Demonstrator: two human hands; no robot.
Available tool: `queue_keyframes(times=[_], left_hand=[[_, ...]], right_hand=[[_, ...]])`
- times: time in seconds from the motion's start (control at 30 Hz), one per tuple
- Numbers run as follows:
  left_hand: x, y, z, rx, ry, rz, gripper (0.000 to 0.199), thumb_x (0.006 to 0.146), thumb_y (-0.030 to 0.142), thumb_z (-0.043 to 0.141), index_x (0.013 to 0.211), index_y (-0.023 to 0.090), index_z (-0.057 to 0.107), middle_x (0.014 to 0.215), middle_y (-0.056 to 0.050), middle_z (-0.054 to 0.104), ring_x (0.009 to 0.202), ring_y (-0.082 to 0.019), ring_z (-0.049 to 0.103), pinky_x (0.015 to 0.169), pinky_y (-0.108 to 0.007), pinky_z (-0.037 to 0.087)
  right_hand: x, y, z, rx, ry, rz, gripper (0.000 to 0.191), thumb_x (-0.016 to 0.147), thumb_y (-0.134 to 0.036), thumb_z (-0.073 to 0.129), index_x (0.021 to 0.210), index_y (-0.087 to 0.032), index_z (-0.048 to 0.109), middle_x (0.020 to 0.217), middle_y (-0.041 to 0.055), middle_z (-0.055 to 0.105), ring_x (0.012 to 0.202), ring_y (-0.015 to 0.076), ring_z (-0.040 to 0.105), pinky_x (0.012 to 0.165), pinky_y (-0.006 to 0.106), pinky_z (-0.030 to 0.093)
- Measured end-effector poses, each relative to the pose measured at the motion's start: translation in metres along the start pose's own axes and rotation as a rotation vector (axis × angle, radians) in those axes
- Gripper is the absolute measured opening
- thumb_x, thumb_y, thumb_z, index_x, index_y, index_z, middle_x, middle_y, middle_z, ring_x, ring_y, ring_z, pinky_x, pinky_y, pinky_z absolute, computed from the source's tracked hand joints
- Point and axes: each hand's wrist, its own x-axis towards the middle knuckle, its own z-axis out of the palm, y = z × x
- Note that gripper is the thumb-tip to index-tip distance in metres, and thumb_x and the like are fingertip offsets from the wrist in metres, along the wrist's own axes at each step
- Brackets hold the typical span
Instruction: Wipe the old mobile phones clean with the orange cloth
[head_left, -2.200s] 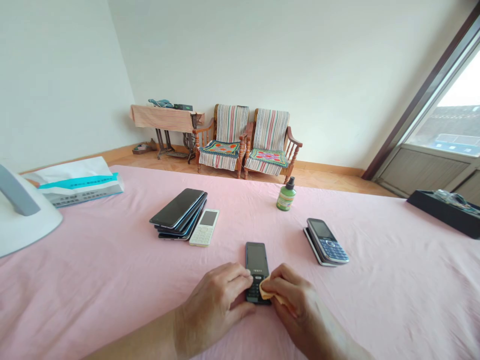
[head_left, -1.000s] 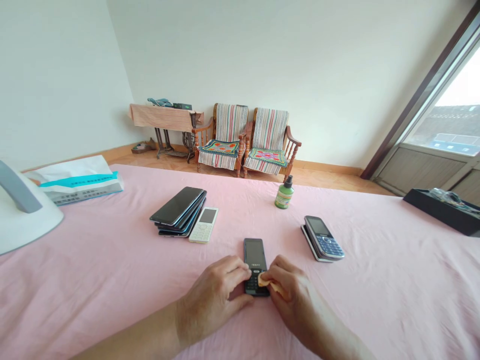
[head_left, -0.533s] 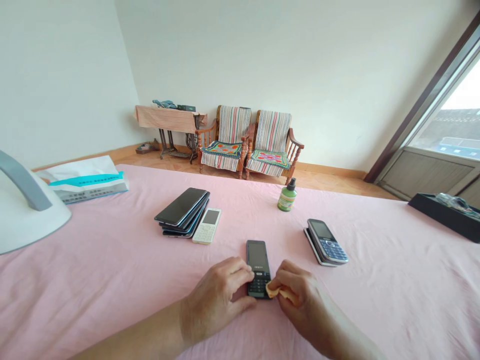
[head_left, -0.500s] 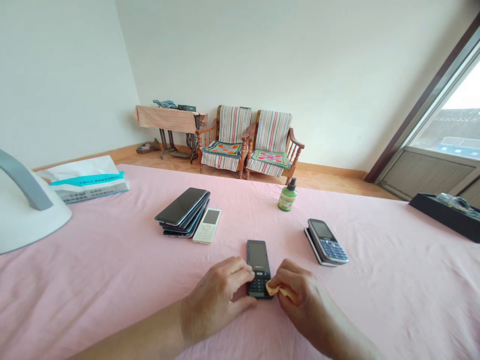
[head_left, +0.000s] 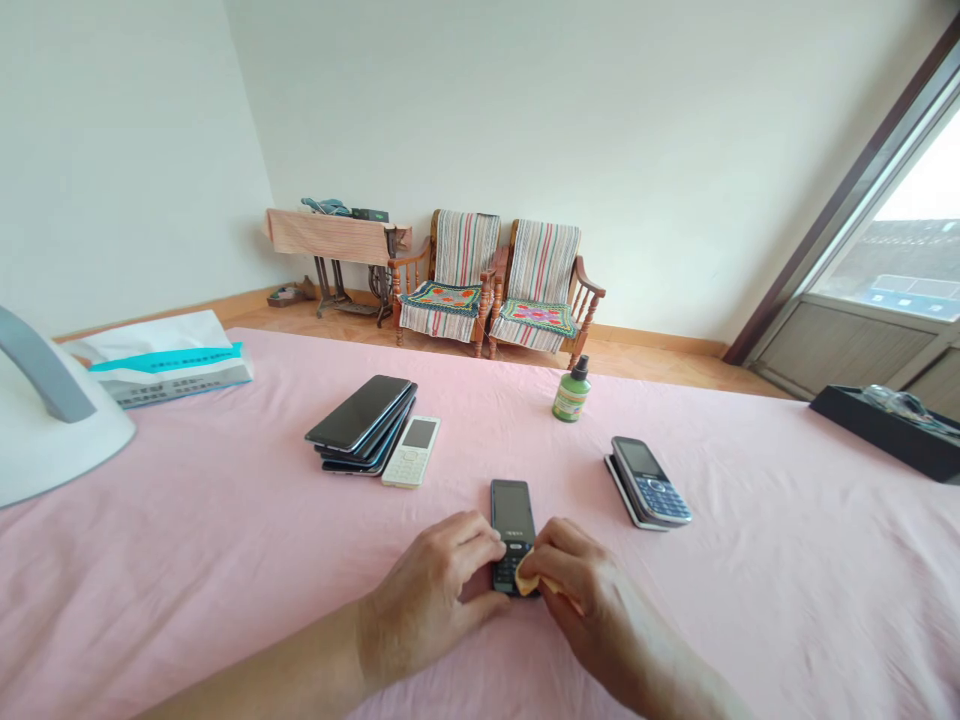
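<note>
A black keypad phone (head_left: pixel 512 512) lies face up on the pink cloth in front of me, its screen end pointing away. My left hand (head_left: pixel 442 575) grips its left edge, fingertips on the upper side and thumb by the lower corner. My right hand (head_left: pixel 581 590) pinches a folded yellowish cloth (head_left: pixel 528 580) and presses it on the phone's keypad, covering the right part of the keys. To the right sits a dark blue keypad phone (head_left: pixel 650 482) on top of another phone. A white keypad phone (head_left: pixel 412 452) leans beside a stack of smartphones (head_left: pixel 364 415) at the left.
A green spray bottle (head_left: pixel 571 390) stands beyond the phones. A tissue pack (head_left: pixel 165 365) and a white appliance with a grey handle (head_left: pixel 60 430) are at the left. A black box (head_left: pixel 885 430) lies at the right edge. Two wooden chairs (head_left: pixel 536 285) stand beyond the pink-covered table (head_left: pixel 255 530).
My right hand has slid the cloth left across the phone's keypad, now covering more of the keys. My left hand keeps its hold. The view has shifted slightly.
</note>
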Motion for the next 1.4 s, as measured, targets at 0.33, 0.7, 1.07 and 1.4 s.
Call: queue_keyframes(times=[0.33, 0.7, 1.07, 1.4], left_hand=[[0.0, -0.001, -0.001, 0.0, -0.005, 0.002, 0.022, 0.076, 0.016, 0.073, 0.095, 0.019, 0.063, 0.093, -0.003, 0.06, 0.088, -0.02, 0.058, 0.079, -0.03, 0.049], [0.001, -0.001, 0.0, -0.004, 0.011, 0.007, 0.026, 0.074, 0.014, 0.075, 0.097, 0.019, 0.062, 0.094, -0.004, 0.061, 0.088, -0.02, 0.059, 0.078, -0.03, 0.049], [0.004, -0.01, -0.01, -0.152, -0.006, 0.011, 0.038, 0.07, 0.017, 0.078, 0.105, 0.021, 0.063, 0.103, -0.004, 0.059, 0.095, -0.02, 0.058, 0.087, -0.034, 0.048], [0.005, -0.018, -0.005, -0.2, 0.022, 0.019, 0.034, 0.07, 0.015, 0.078, 0.101, 0.02, 0.066, 0.102, -0.004, 0.059, 0.095, -0.018, 0.059, 0.086, -0.03, 0.048]], right_hand=[[-0.001, 0.001, 0.0, -0.019, -0.013, -0.009, 0.039, 0.073, 0.012, 0.041, 0.081, -0.02, 0.063, 0.085, 0.0024, 0.056, 0.078, 0.0138, 0.054, 0.067, 0.022, 0.042], [-0.001, 0.001, -0.005, -0.09, -0.02, -0.006, 0.034, 0.08, 0.008, 0.044, 0.082, -0.02, 0.064, 0.082, 0.0022, 0.057, 0.078, 0.0151, 0.053, 0.067, 0.025, 0.041], [-0.004, 0.001, -0.012, -0.093, -0.048, -0.026, 0.034, 0.077, 0.008, 0.046, 0.08, -0.021, 0.064, 0.081, 0.0017, 0.058, 0.077, 0.0148, 0.054, 0.066, 0.024, 0.042], [0.0, -0.006, 0.004, -0.093, -0.04, -0.077, 0.029, 0.084, 0.002, 0.046, 0.079, -0.021, 0.063, 0.084, 0.0023, 0.058, 0.08, 0.0153, 0.053, 0.068, 0.025, 0.041]])
